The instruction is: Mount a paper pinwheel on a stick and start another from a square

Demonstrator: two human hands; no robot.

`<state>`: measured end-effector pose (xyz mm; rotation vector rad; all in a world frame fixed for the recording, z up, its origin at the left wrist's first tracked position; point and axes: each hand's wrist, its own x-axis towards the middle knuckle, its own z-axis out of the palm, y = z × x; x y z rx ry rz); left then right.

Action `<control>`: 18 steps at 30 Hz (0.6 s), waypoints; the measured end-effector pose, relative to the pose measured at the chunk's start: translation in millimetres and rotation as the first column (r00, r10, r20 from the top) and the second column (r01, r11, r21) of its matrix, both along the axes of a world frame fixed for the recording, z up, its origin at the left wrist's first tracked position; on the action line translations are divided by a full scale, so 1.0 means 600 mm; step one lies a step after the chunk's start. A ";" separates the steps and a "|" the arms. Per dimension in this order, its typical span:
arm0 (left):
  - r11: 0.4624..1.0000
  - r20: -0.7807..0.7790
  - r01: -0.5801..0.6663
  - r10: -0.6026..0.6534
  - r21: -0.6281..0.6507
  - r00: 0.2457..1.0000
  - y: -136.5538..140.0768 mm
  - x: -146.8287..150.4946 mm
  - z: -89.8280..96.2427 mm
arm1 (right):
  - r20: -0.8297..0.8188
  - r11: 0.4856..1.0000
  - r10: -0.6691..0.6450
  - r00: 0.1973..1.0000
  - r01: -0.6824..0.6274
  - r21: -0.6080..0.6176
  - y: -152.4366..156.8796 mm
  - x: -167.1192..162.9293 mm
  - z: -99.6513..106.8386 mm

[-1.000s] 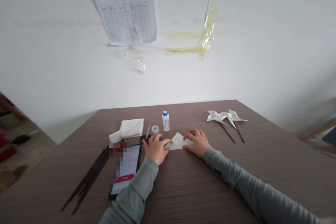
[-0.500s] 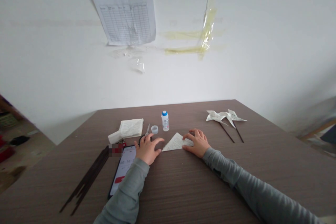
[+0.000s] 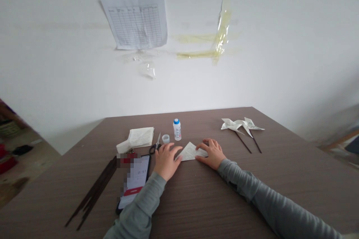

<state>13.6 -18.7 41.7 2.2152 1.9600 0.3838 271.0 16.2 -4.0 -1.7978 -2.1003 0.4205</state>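
A triangle of folded printed paper lies on the table between my hands, its peak pointing away from me. My right hand holds its right corner, thumb at the near edge and fingers on the far side. At the left corner is my left hand, fingers spread and curved, the thumb over or touching the tip; whether it presses on the paper is hard to tell. Just beyond stand a blue-topped glue bottle and its clear cap. Scissors lie behind my left hand.
A phone with a running timer lies beside my left forearm. Further left are dark sticks and a stack of paper squares. Two paper pinwheels on sticks lie at the back right. The table meets a wall.
My left hand has moved right, reaching the paper's left corner and uncovering more of the scissors and phone. My right hand stays at the right corner. The view has shifted slightly.
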 end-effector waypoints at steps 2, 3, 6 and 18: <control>1.000 0.012 0.018 -0.018 0.008 1.000 -0.005 0.019 -0.002 | 0.003 1.000 -0.005 1.000 0.005 0.009 -0.001 -0.002 0.000; 0.999 0.021 0.033 -0.033 0.019 0.999 -0.006 0.027 -0.003 | 0.006 1.000 -0.005 1.000 0.005 0.014 -0.002 -0.004 0.001; 0.998 0.037 0.046 -0.048 0.030 0.998 -0.006 0.042 -0.010 | 0.017 1.000 -0.001 1.000 0.001 0.013 -0.003 -0.006 0.003; 0.997 0.024 0.017 -0.015 -0.078 1.000 -0.001 0.056 -0.002 | 0.043 1.000 0.003 0.999 -0.004 0.019 -0.005 -0.013 0.000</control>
